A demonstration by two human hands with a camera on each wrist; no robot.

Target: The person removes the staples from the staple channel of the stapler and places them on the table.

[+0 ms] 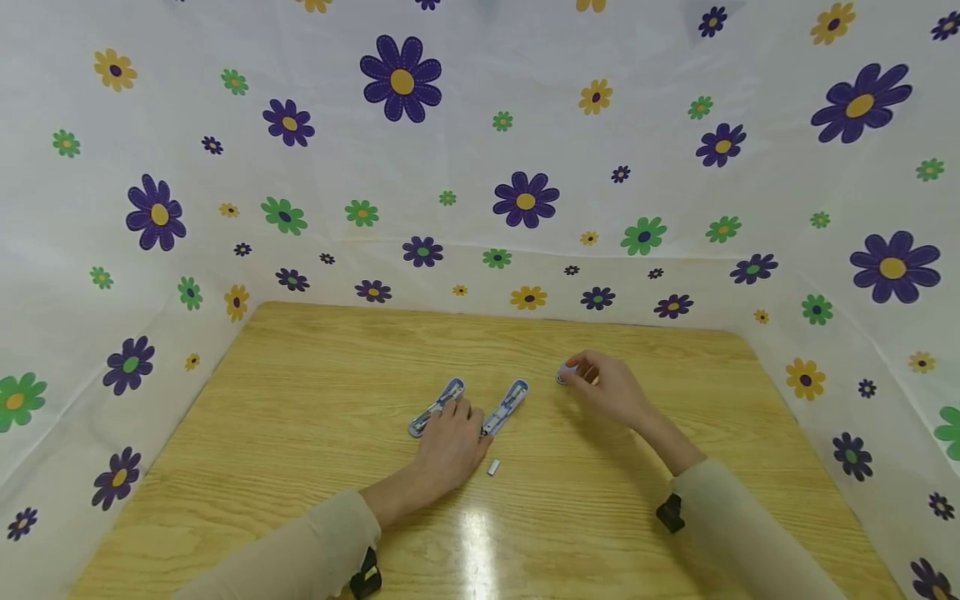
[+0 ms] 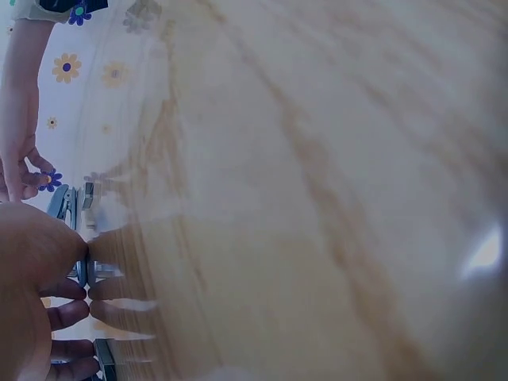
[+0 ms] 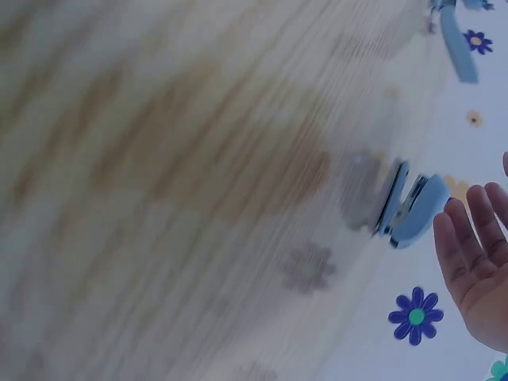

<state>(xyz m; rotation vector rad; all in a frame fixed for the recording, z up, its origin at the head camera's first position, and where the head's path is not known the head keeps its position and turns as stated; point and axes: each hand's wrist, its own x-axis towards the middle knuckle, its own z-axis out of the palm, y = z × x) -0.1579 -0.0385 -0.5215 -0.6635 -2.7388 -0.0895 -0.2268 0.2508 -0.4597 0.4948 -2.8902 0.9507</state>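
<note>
In the head view, my left hand (image 1: pixel 450 450) lies between two blue-and-silver staplers, the left stapler (image 1: pixel 435 408) and the middle stapler (image 1: pixel 507 406), its fingers reaching down over their near parts. The left wrist view shows those fingers (image 2: pixel 67 315) loosely spread, their tips at the tabletop. Farther right, a third blue stapler (image 1: pixel 564 373) is partly covered by my right hand (image 1: pixel 611 390). From the right wrist, that stapler (image 3: pixel 414 208) stands on the table with its top raised a little, and the relaxed fingers (image 3: pixel 464 238) appear beside it without curling round it.
A small whitish block (image 1: pixel 493 467) lies just right of my left hand. The wooden table (image 1: pixel 315 358) is bounded at the back and sides by a white flowered cloth (image 1: pixel 465 158). Both sleeves carry dark wrist straps.
</note>
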